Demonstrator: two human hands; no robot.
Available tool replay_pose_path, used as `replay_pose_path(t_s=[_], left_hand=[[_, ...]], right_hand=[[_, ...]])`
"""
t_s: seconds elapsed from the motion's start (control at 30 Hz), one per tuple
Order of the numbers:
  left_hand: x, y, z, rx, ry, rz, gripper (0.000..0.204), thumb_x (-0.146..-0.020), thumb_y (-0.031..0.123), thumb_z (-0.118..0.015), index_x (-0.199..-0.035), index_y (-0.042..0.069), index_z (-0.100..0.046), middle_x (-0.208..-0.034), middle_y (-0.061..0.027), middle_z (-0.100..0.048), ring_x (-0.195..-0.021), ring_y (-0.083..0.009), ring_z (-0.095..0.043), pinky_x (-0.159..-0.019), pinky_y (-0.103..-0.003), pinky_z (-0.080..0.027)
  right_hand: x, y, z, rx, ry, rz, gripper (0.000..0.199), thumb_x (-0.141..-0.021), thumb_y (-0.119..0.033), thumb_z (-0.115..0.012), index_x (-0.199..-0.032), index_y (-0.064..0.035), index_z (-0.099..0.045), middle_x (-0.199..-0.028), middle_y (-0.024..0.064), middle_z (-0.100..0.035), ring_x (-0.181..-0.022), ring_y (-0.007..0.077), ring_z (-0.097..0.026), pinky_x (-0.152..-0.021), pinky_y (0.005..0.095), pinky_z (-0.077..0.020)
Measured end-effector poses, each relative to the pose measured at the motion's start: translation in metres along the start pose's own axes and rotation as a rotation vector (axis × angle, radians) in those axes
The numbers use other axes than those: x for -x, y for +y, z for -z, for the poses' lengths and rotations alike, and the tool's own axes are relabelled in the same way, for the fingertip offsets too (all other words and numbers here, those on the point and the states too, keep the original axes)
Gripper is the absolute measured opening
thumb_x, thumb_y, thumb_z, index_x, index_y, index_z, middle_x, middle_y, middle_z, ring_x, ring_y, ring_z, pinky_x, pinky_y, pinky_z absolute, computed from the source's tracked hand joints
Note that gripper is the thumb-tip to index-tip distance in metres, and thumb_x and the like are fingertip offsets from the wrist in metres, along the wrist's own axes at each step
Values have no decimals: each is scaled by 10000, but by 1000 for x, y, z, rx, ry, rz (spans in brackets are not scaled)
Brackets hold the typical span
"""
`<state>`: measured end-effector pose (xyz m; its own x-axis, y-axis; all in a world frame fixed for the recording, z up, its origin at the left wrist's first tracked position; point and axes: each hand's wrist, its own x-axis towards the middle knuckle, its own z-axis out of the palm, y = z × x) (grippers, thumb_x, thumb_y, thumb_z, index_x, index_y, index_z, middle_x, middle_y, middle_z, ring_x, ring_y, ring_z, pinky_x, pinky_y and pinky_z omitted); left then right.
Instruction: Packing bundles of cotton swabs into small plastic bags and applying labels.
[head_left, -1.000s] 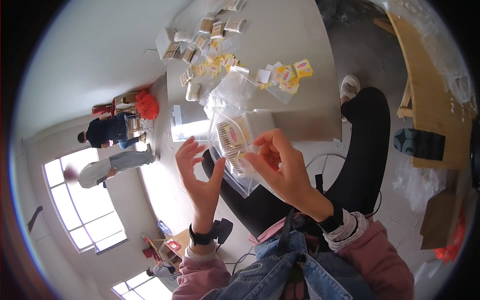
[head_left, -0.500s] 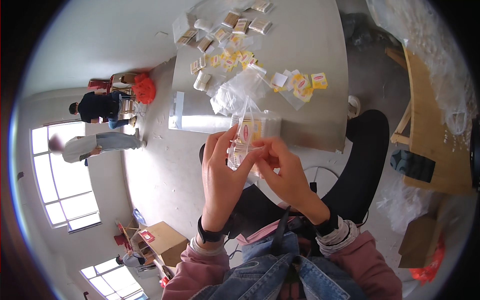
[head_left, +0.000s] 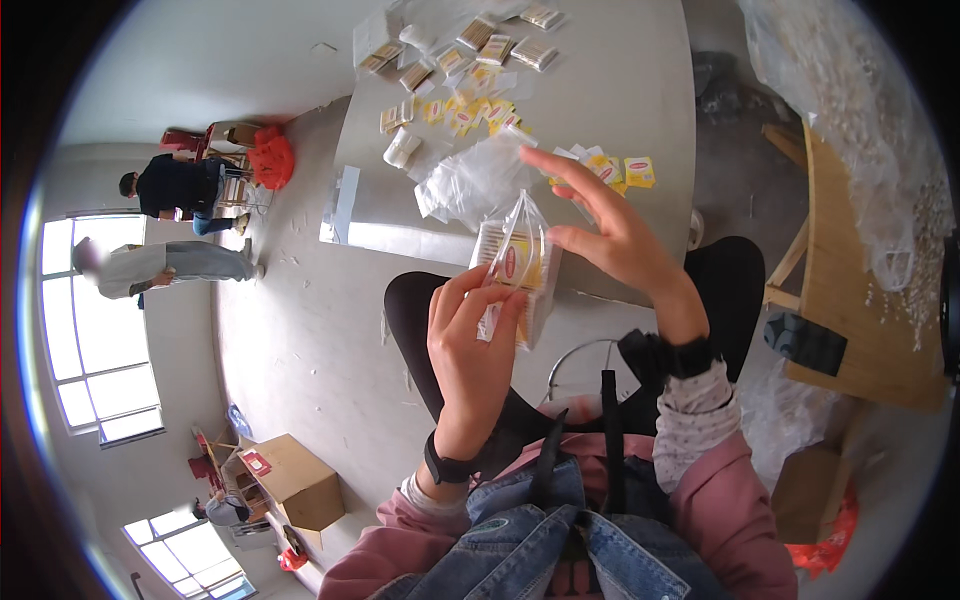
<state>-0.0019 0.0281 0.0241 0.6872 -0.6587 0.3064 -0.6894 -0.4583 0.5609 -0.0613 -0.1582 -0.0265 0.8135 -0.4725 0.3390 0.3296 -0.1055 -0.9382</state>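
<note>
My left hand (head_left: 470, 330) is closed on a clear plastic bag of cotton swabs (head_left: 515, 262), with yellow cards showing through the film. The bag is tilted at the table's near edge, its upper end drawn to a narrow point. My right hand (head_left: 615, 225) is raised to the right of the bag, fingers stretched and apart, holding nothing I can see. Beyond the bag lies a heap of clear plastic bags (head_left: 465, 185). Yellow cards (head_left: 640, 172) lie past my right fingers, partly hidden by them, and more yellow cards (head_left: 465, 115) are scattered farther back.
Several swab bundles (head_left: 495, 48) lie at the far end of the grey table (head_left: 610, 90). On the right, a wooden board (head_left: 860, 250) carries large plastic sacks (head_left: 850, 110). Two people (head_left: 180, 185) are at the left, and a cardboard box (head_left: 290, 480) stands lower left.
My right hand has let go of the bag's upper part and moved away, up and to the right, fingers opening. My left hand has shifted slightly right, still holding the bag.
</note>
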Motion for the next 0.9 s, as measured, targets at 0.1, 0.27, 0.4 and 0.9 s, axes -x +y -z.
replay_pose_path(t_s=[0.1, 0.27, 0.4, 0.9], left_hand=[[-3, -8, 3, 71, 12, 25, 121, -761, 38, -762, -866, 10, -710, -1020, -112, -683, -925, -281, -629, -827, -361, -495], [-28, -19, 23, 159, -80, 45, 110, -775, 19, -754, -866, -17, -704, -940, -117, -702, -833, -259, -671, -770, -323, -518], [-54, -24, 29, 241, -104, 35, 94, -796, -2, -732, -877, -35, -698, -953, -104, -709, -839, -192, -680, -756, -300, -523], [-107, -52, 20, 373, -438, 33, 168, -858, 142, -712, -851, 7, -613, -1152, -99, -688, -1100, -153, -597, -974, -334, -435]], right_hand=[[-25, 19, 1, -91, -225, -72, 332, -893, -67, -641, -1218, -66, -573, -1329, 54, -613, -1261, 188, -510, -1088, 369, -347], [-30, 27, -9, -95, -262, -43, 97, -910, -69, -632, -996, -40, -599, -1204, 72, -677, -1150, 181, -588, -1005, 334, -430], [-20, 9, -17, -265, -39, -164, 57, -948, -74, -594, -941, -33, -556, -1002, 69, -692, -968, 128, -639, -834, 264, -493], [-41, 27, -9, -262, 299, -111, 156, -987, -185, -582, -974, -37, -536, -951, 25, -681, -788, 62, -564, -732, 211, -453]])
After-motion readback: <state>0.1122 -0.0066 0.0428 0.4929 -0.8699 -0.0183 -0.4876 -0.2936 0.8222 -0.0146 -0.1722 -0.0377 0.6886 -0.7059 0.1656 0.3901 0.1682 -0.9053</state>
